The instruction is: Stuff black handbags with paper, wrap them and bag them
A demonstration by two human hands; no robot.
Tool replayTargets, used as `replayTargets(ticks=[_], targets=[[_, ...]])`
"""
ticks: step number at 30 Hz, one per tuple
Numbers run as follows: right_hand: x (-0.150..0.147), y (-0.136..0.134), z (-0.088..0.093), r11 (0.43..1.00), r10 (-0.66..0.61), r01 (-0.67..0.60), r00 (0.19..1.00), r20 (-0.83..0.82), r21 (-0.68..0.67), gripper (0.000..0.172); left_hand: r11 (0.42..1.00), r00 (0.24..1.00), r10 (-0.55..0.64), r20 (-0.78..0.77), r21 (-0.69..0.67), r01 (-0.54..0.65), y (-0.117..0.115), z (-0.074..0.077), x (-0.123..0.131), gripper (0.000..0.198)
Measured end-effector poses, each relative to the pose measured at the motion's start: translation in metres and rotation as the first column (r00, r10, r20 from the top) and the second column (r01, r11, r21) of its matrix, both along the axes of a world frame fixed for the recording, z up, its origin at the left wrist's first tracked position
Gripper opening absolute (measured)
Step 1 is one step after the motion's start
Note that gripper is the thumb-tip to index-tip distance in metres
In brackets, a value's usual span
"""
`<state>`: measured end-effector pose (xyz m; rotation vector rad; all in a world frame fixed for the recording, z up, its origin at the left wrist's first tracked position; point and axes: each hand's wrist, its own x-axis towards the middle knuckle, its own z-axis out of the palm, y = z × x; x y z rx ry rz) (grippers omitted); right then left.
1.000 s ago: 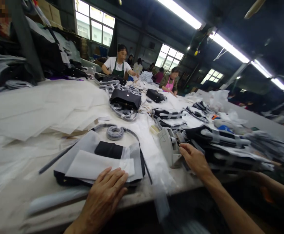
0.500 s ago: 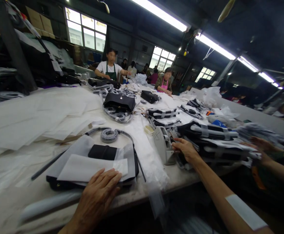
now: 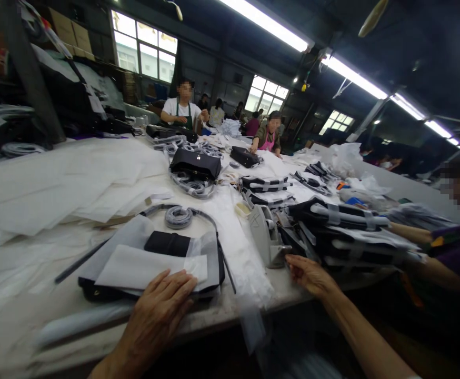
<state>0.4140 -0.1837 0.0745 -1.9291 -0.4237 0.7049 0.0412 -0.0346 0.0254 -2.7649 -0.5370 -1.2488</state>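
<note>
While the left hand (image 3: 162, 310) lies open, palm down, on the white sheet (image 3: 143, 268) covering a black bag (image 3: 167, 243) at the near edge of the table (image 3: 230, 310), the right hand (image 3: 311, 273) rests well apart to the right. Its fingers are loosely spread and grip nothing, with the fingertips just beside the dispenser (image 3: 265, 231). A grey coil (image 3: 178, 216) lies behind the bag.

Bright ceiling tubes (image 3: 269, 23) glare; dim hall, warped, blurry edges.
</note>
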Motion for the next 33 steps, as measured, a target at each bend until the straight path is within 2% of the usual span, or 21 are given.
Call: replayTargets(ticks=[3,5,6,9,12,14,16,17,19,23,28,31,33], targets=[[-0.004,-0.008,0.003,0.987,0.106,-0.096,0.992,0.074,-0.132,0.021,0.996,1.0,-0.002,-0.005,-0.091,0.001,-0.006,0.004,-0.001,0.026],[-0.012,-0.002,0.014,0.94,0.29,-0.239,0.934,0.206,-0.243,0.023,0.988,0.999,-0.014,-0.037,-0.155,0.008,-0.009,0.006,-0.001,0.025],[-0.021,0.006,0.023,0.9,0.41,-0.343,0.876,0.255,-0.27,0.026,0.982,0.999,-0.012,-0.052,-0.187,0.002,-0.01,0.007,-0.001,0.025],[-0.066,0.05,0.056,0.671,0.739,-0.661,0.628,0.241,-0.336,0.03,0.969,0.997,0.009,-0.073,-0.248,-0.027,-0.013,0.007,-0.001,0.026],[-0.121,0.107,0.084,0.371,0.928,-0.853,0.352,0.119,-0.368,0.021,0.961,0.998,0.017,-0.065,-0.274,-0.035,-0.016,0.004,0.0,0.026],[-0.149,0.142,0.09,0.171,0.985,-0.891,0.163,0.057,-0.421,0.015,0.956,0.999,0.019,-0.045,-0.291,-0.031,-0.017,0.001,0.001,0.025],[-0.168,0.17,0.086,-0.003,1.0,-0.867,-0.011,0.013,-0.499,0.012,0.949,1.0,0.023,-0.018,-0.314,-0.027,-0.018,-0.002,0.002,0.025],[-0.174,0.181,0.082,-0.069,0.997,-0.841,-0.08,-0.003,-0.537,0.011,0.946,1.0,0.026,-0.003,-0.324,-0.026,-0.018,-0.004,0.003,0.026],[-0.183,0.2,0.073,-0.162,0.983,-0.783,-0.18,-0.031,-0.601,0.009,0.939,1.0,0.025,0.005,-0.342,-0.022,-0.017,-0.009,0.003,0.027],[-0.195,0.223,0.058,-0.257,0.955,-0.676,-0.287,-0.075,-0.691,0.008,0.937,0.999,0.027,-0.018,-0.349,-0.031,-0.018,-0.017,0.0,0.033],[-0.205,0.236,0.054,-0.347,0.893,-0.544,-0.441,-0.091,-0.764,0.01,0.936,0.999,0.019,-0.037,-0.35,-0.03,-0.018,-0.021,-0.001,0.036],[-0.211,0.239,0.051,-0.34,0.835,-0.426,-0.547,-0.061,-0.838,0.015,0.938,0.999,0.025,-0.034,-0.344,-0.035,-0.017,-0.022,0.0,0.035],[-0.212,0.242,0.046,-0.296,0.782,-0.361,-0.623,-0.008,-0.884,0.027,0.942,0.999,0.03,-0.031,-0.334,-0.039,-0.017,-0.022,0.0,0.035]])
